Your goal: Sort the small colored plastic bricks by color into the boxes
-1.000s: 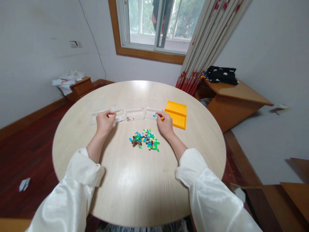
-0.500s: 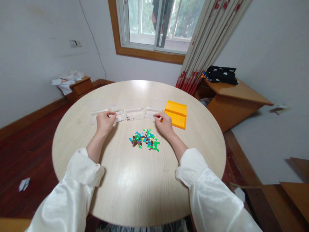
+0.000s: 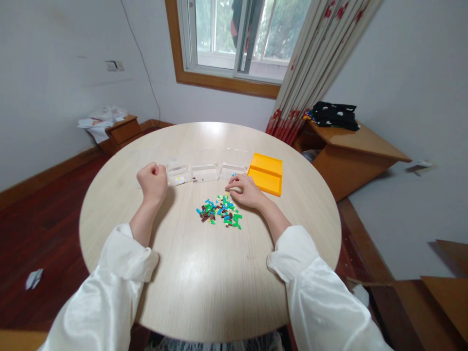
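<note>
A pile of small toy bricks (image 3: 219, 212) in green, blue, brown, yellow and cream lies mid-table. My right hand (image 3: 246, 190) hovers at the pile's far edge, fingers pointing left with a gap between thumb and forefinger; I see nothing between them. My left hand (image 3: 152, 184) is curled into a fist over the leftmost clear box, which it mostly hides; whatever may be inside the fist is hidden. Beside it, a clear box (image 3: 179, 176) holds a yellow piece. The middle clear box (image 3: 205, 173) has a few dark bits, and blue shows in the right clear box (image 3: 232, 169).
An open yellow case (image 3: 266, 174) lies right of the clear boxes on the round wooden table (image 3: 215, 282). Behind stand a window and a curtain (image 3: 310, 58). Wooden cabinets stand on both sides, the right one with a black cloth (image 3: 336, 114) on top.
My right hand has moved from the right clear box towards the pile, and blue now shows in that box. My left hand has drawn left and closed into a fist; yellow shows in the box beside it.
</note>
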### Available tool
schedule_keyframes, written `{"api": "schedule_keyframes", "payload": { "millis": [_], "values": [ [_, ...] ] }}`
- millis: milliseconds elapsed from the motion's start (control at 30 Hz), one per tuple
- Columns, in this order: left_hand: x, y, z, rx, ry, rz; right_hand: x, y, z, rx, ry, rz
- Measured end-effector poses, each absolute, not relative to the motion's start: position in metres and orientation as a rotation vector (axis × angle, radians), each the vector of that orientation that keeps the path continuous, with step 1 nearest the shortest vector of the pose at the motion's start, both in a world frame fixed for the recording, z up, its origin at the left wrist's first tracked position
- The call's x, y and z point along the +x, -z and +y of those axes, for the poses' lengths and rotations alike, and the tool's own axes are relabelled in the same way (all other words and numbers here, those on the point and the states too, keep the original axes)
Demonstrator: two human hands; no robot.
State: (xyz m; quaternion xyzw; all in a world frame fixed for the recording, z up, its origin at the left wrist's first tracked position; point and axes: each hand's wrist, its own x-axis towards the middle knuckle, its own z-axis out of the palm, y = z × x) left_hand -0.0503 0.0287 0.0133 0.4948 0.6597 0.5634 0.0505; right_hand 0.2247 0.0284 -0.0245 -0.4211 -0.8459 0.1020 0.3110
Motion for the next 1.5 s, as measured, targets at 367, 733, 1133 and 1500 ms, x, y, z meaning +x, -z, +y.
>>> {"api": "schedule_keyframes", "payload": {
  "millis": [367,733,1133,1500],
  "values": [
    [-0.049,-0.017,0.028,1.520,-1.690,2.006,0.224,0.025,0.029,-1.161,-0.373,-2.259],
    [-0.021,0.003,0.022,2.043,-1.201,1.626,0.216,0.022,0.025,-1.274,-0.342,-2.225],
    [0.000,0.014,0.017,2.203,-0.885,1.265,0.201,0.025,0.023,-1.247,-0.358,-2.091],
    [0.005,0.015,0.015,2.235,-0.869,1.249,0.182,0.027,0.018,-1.133,-0.447,-2.098]
  ]
}}
